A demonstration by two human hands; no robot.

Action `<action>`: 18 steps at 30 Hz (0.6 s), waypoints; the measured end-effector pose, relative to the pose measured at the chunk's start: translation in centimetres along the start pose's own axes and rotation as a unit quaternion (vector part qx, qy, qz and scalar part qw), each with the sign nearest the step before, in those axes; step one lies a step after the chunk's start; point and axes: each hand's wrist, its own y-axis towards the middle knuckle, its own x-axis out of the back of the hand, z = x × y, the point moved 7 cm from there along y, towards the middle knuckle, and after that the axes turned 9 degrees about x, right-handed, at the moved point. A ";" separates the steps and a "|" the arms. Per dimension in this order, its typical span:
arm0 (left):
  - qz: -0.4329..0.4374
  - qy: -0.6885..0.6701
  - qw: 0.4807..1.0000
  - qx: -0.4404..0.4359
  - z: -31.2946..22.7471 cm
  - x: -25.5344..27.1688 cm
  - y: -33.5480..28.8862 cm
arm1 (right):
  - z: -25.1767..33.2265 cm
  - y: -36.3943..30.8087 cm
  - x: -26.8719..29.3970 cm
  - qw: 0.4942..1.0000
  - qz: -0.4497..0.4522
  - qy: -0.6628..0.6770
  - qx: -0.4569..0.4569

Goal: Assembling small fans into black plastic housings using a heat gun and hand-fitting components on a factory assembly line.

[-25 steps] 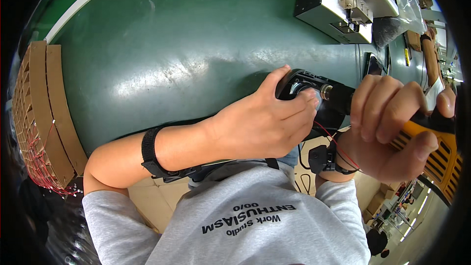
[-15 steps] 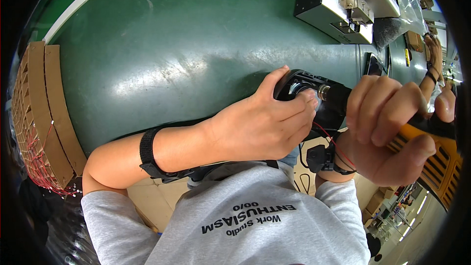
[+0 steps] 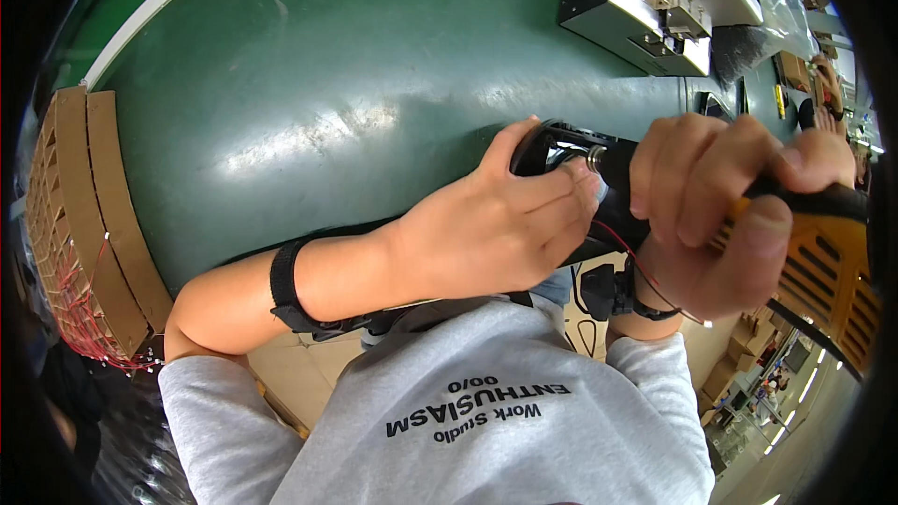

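Observation:
My left hand point(image 3: 496, 229) is closed around a glossy black plastic housing point(image 3: 531, 154) near the table's front edge, thumb on its far side and fingers over its opening. My right hand point(image 3: 711, 215) grips a yellow-and-black electric screwdriver point(image 3: 828, 271) with slotted vents. It lies roughly level, its metal nose point(image 3: 593, 159) pointing left at the housing, just by my left fingertips. Its bit and the contact point are hidden. A thin red wire point(image 3: 613, 236) runs from under the housing past my right wrist to a small white plug.
The green tabletop point(image 3: 374, 65) stretches beyond my hands. A silver-and-black box-shaped machine point(image 3: 636, 28) stands at the far right, beside a clear plastic bag point(image 3: 781, 9). Cardboard dividers point(image 3: 117, 206) with red wires point(image 3: 75, 309) stand at the left. Another person's hand point(image 3: 827, 84) shows at the far right.
My right hand and the screwdriver have moved left, toward the housing. My left hand has shifted slightly left with the housing. The other person's arm at the far right has moved.

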 end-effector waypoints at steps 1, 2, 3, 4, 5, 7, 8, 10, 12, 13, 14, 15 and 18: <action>0.001 0.004 1.000 0.001 0.0 -0.1 -0.1 | -0.1 -0.2 0.0 1.000 -0.024 -0.009 0.001; 0.001 0.009 1.000 -0.003 -0.3 -0.1 -0.4 | 0.1 -0.4 -0.1 0.999 -0.047 -0.018 0.004; -0.001 0.008 1.000 0.000 -0.4 -0.2 -0.2 | 0.7 -0.2 0.2 0.998 -0.066 -0.011 0.013; -0.003 0.008 1.000 0.002 -0.4 -0.2 0.0 | 1.5 0.2 0.3 0.995 -0.089 0.001 0.044; 0.008 0.019 1.000 -0.005 -0.5 -0.2 0.0 | 2.9 0.8 0.7 0.994 -0.105 0.004 0.041; 0.008 0.026 1.000 -0.012 -0.4 -0.1 -0.1 | 5.6 1.7 2.9 0.989 -0.128 -0.042 0.059; 0.010 0.026 1.000 -0.012 -0.4 -0.1 0.0 | 6.3 2.3 4.5 0.982 -0.137 -0.099 0.081; 0.010 0.036 0.999 -0.015 -0.3 0.1 0.3 | 6.5 3.1 7.2 0.947 -0.222 -0.182 0.143; 0.001 0.038 0.999 -0.002 0.3 0.3 0.4 | 5.2 4.1 9.7 0.923 -0.304 -0.184 0.149; -0.009 0.023 1.000 0.001 0.5 0.3 0.6 | 4.4 4.6 10.6 0.931 -0.285 -0.176 0.145; -0.012 0.020 1.000 -0.006 0.5 0.2 0.8 | 3.7 4.8 11.3 0.939 -0.265 -0.169 0.140; -0.009 0.022 1.000 -0.004 0.7 0.1 0.8 | 3.1 5.2 11.2 0.942 -0.240 -0.189 0.138; -0.007 0.033 0.999 0.010 1.0 0.3 0.5 | 1.9 5.4 8.2 0.907 -0.360 -0.175 0.133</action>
